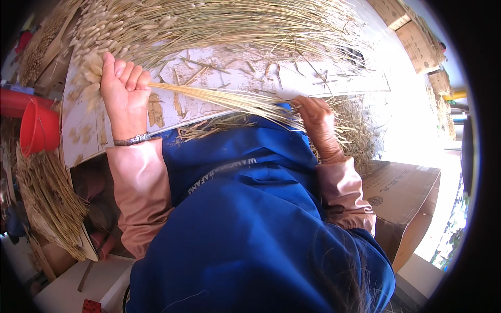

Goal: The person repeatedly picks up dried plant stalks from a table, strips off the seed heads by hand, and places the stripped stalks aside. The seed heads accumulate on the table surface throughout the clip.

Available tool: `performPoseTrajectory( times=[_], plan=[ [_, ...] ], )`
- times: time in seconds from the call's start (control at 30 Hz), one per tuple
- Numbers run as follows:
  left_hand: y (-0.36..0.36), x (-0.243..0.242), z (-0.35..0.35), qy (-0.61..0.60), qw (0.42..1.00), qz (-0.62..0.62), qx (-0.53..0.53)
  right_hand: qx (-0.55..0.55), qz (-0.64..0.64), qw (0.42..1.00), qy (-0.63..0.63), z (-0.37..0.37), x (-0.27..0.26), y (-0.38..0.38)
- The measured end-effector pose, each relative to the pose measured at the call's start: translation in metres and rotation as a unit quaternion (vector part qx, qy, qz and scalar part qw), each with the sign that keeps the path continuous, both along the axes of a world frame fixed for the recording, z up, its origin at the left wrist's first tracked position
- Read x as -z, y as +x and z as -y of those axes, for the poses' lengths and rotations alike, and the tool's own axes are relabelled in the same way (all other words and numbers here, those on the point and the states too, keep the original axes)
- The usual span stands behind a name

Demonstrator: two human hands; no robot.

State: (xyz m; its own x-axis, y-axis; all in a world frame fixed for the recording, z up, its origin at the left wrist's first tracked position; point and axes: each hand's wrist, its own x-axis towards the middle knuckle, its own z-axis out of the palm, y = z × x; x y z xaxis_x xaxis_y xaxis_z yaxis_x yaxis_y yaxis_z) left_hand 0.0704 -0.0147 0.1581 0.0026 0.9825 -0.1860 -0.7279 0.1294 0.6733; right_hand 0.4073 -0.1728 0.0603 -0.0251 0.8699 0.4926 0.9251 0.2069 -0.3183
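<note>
My left hand is a fist closed around a bunch of dried bunny-tail grass, just below its fluffy heads. The bare pale stems run from the fist to the right and fan out above my lap. At their loose ends is my right hand, its fingers curled against the stems; the fingertips are hidden, so a firm hold cannot be made out. Beyond both hands a thick layer of the same dried grass lies across the white tabletop, heads to the left.
Broken stalks and dry leaves litter the worn tabletop. A heap of straw sits beyond my right wrist, above a cardboard box. At left are a red bucket and more bundled stalks. Stacked cartons stand far right. A blue apron covers my lap.
</note>
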Motion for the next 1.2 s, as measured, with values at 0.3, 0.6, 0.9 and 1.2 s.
performPoseTrajectory(
  times=[0.3, 0.6, 0.9, 1.2],
  plan=[
    [-0.026, 0.022, -0.020, 0.010, 0.997, 0.055, 0.046, 0.186, 0.030, 0.975, -0.115, 0.044, 0.000, 0.086],
    [0.056, -0.019, 0.005, 0.044, 0.992, 0.087, 0.080, -0.199, -0.295, 0.929, -0.098, -0.064, -0.078, -0.061],
    [0.060, -0.010, 0.022, 0.077, 0.991, 0.088, 0.058, -0.401, -0.365, 0.753, -0.372, -0.115, -0.073, -0.122],
    [0.006, 0.041, 0.005, 0.097, 0.975, 0.156, 0.127, -0.389, -0.409, 0.714, -0.414, -0.098, -0.032, -0.128]
  ],
)
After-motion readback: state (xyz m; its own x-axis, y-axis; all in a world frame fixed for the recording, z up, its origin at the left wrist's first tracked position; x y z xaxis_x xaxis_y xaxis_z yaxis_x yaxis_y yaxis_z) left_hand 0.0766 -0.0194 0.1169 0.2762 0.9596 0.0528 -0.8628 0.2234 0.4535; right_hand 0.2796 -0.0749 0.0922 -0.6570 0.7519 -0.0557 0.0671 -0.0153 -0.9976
